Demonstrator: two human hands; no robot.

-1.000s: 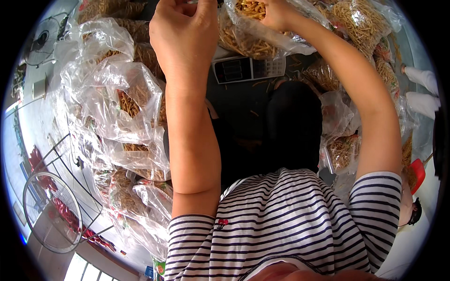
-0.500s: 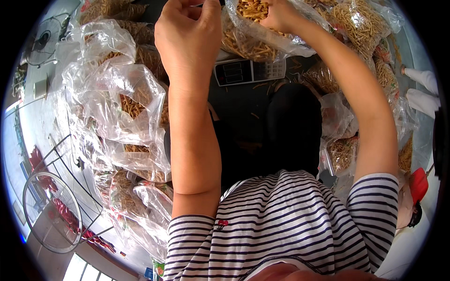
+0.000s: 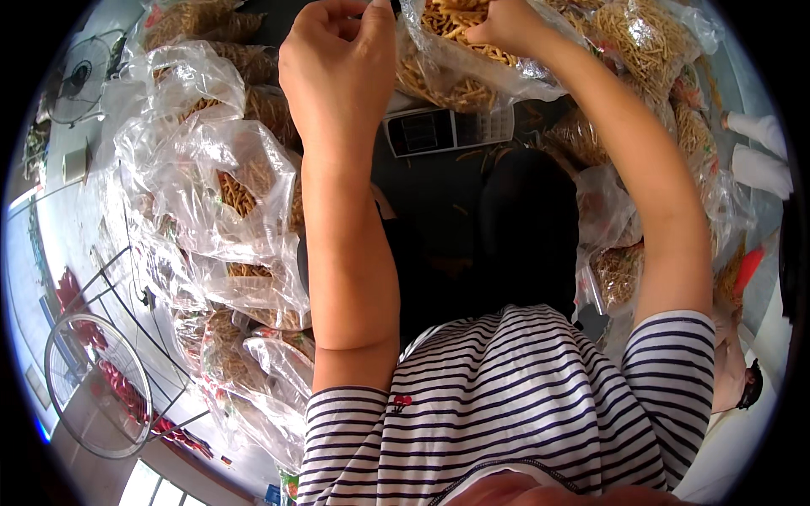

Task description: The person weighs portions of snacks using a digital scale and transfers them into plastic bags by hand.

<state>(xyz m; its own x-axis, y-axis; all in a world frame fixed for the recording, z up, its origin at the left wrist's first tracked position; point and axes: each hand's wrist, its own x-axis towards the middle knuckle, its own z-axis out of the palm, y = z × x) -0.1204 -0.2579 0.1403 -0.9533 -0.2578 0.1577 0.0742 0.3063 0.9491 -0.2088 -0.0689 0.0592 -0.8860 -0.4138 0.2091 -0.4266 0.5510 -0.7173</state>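
Right hand (image 3: pixel 515 29), in the head view, has its fingers among brown sticks (image 3: pixel 449 18) inside an open clear bag (image 3: pixel 460 83) beyond a scale (image 3: pixel 422 133); its grip cannot be told. Left hand (image 3: pixel 342 55) curls nearby, hold unclear.

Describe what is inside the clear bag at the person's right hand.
The clear bag holds many thin, tan sticks. What lies beneath the right hand is covered, and the picture's top edge cuts off part of the bag.
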